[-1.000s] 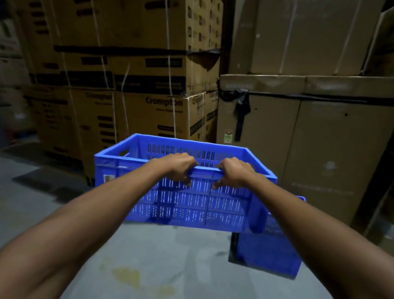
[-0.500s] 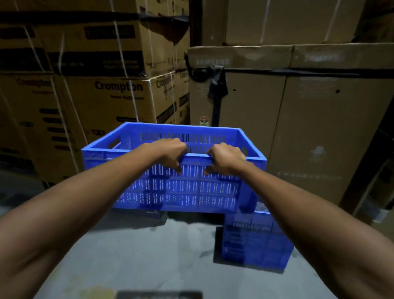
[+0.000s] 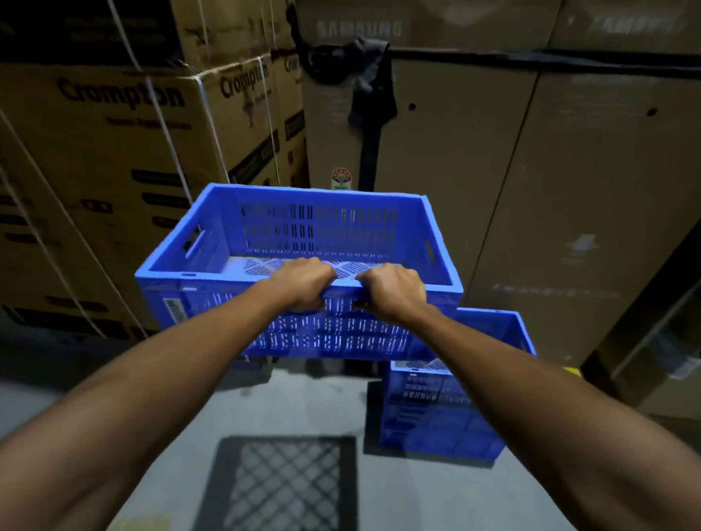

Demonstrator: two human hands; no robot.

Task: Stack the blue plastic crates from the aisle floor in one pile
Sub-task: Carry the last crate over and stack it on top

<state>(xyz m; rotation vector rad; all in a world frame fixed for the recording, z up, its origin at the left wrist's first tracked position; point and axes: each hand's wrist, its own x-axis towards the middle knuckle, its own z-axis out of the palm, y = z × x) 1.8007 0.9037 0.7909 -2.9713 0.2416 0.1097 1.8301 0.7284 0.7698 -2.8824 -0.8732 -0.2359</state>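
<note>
The blue crate (image 3: 301, 237) is held off the floor (image 3: 162, 438) by its near rim, gripped by the left hand (image 3: 304, 280) and right hand (image 3: 394, 291), both closed side by side. A second blue crate (image 3: 446, 413) is seen standing on the floor, lower right, before stacked cardboard boxes (image 3: 552, 196)

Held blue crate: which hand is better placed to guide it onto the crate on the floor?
Right, marginally. Both hands grip the held crate; the right hand is nearer the floor crate than the left hand.
</note>
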